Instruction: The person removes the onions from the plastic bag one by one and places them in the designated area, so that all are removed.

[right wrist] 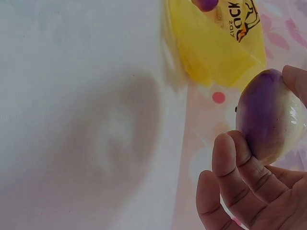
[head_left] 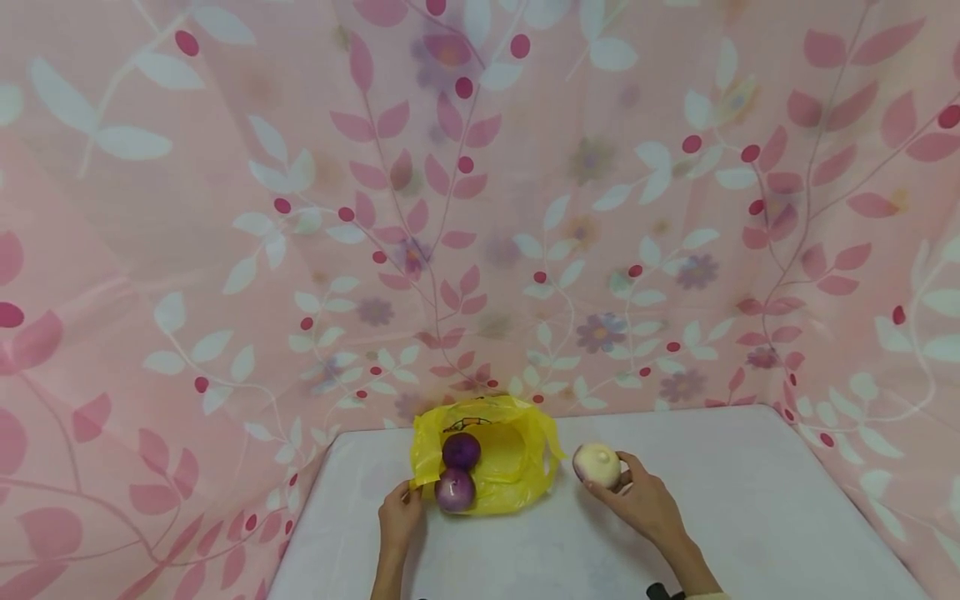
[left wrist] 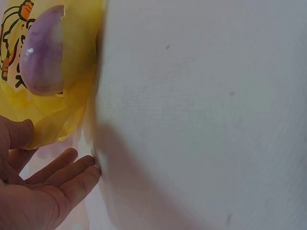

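Observation:
A yellow plastic bag (head_left: 501, 497) lies on its side with its mouth facing me. Two round purple onions are at its left: a darker one (head_left: 462, 451) inside, and a paler one (head_left: 455, 490) at the lower lip, partly covered by the film in the left wrist view. My left hand (head_left: 399, 518) pinches the bag's left edge between thumb and index finger, its other fingers extended. To the right of the bag, my right hand (head_left: 643, 502) holds a glossy purple-and-cream onion (right wrist: 266, 115) above the table, gripped between thumb and fingers, apart from the bag.
Under everything is a table with a white cover (head_left: 757, 500). Behind it and along both sides hangs a pink curtain (head_left: 525, 208) patterned with leaves and flowers. Black printing (right wrist: 238, 21) shows on the bag.

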Tool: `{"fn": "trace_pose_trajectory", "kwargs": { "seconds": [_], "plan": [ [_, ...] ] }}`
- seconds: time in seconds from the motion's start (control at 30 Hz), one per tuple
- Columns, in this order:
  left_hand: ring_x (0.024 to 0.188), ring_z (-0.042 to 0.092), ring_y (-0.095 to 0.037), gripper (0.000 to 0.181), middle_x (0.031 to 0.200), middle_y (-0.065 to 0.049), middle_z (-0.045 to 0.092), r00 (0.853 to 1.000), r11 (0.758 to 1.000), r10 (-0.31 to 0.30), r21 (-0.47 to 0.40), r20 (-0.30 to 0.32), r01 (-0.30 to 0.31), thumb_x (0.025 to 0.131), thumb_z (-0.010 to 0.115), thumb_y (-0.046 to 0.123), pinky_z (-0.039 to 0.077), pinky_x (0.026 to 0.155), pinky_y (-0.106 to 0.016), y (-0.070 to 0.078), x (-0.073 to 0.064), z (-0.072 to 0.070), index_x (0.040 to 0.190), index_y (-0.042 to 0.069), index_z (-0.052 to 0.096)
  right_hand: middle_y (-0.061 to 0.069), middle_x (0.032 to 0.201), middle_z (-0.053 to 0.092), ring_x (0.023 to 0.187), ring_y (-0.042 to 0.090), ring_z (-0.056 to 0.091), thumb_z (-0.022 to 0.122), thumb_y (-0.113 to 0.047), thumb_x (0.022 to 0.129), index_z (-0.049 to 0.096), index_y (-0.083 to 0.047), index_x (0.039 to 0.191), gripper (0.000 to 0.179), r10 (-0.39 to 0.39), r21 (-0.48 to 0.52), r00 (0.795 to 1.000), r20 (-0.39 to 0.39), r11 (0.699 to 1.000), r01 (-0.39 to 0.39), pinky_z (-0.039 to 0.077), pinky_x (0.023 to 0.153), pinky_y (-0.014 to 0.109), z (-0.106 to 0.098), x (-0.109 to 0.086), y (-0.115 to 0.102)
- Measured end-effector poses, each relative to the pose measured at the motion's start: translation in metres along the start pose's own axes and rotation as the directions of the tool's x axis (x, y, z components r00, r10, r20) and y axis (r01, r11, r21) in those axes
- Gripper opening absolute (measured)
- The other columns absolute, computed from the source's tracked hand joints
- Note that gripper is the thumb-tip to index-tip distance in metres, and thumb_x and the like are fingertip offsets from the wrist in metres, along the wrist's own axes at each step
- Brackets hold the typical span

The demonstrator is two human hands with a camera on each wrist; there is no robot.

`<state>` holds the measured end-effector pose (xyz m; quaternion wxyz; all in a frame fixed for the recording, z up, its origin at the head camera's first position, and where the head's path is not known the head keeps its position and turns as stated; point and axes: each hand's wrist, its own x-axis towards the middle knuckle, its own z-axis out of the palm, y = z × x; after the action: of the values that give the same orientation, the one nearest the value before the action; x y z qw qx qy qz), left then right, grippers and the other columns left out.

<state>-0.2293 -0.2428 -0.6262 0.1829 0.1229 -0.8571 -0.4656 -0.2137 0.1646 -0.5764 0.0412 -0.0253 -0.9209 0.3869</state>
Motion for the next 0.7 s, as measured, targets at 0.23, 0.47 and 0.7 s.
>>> {"fn": "trace_pose_trajectory", "kwargs": {
  "seconds": [0.23,0.47,0.7],
  "plan": [
    [0.11,0.061,-0.044,0.014,0.107,-0.023,0.07,1.0,1.0,-0.006,0.009,-0.006,0.006,0.093,0.06,0.002,0.049,0.09,-0.056,0.001,0.0,0.001,0.098,-0.003,0.073,0.0,0.087,0.067,0.071,0.013,0.058,0.07,-0.067,0.077,0.048,-0.004,0.137,0.09,-0.003,-0.007,1.0,-0.001,1.0,0.003,0.044,0.057,0.031,-0.003,0.004,0.006],
    [0.113,0.059,-0.044,0.017,0.111,-0.024,0.068,0.999,0.999,-0.04,0.011,0.025,0.039,0.094,0.059,0.003,0.048,0.092,-0.056,0.001,0.0,0.001,0.103,-0.004,0.072,0.001,0.089,0.067,0.07,0.014,0.057,0.069,-0.069,0.077,0.046,-0.004,0.139,0.093,0.041,0.001,0.999,0.012,0.999,-0.041,0.043,0.056,0.031,-0.002,0.009,0.012],
    [0.111,0.06,-0.045,0.017,0.11,-0.024,0.068,1.0,0.999,-0.022,0.025,0.009,0.022,0.094,0.06,0.005,0.048,0.091,-0.057,0.0,0.001,0.001,0.101,-0.004,0.072,0.003,0.088,0.067,0.067,0.014,0.057,0.07,-0.068,0.076,0.044,-0.002,0.14,0.095,0.066,0.035,0.997,0.027,0.997,-0.067,0.044,0.054,0.031,0.0,0.014,0.021]
  ]
}}
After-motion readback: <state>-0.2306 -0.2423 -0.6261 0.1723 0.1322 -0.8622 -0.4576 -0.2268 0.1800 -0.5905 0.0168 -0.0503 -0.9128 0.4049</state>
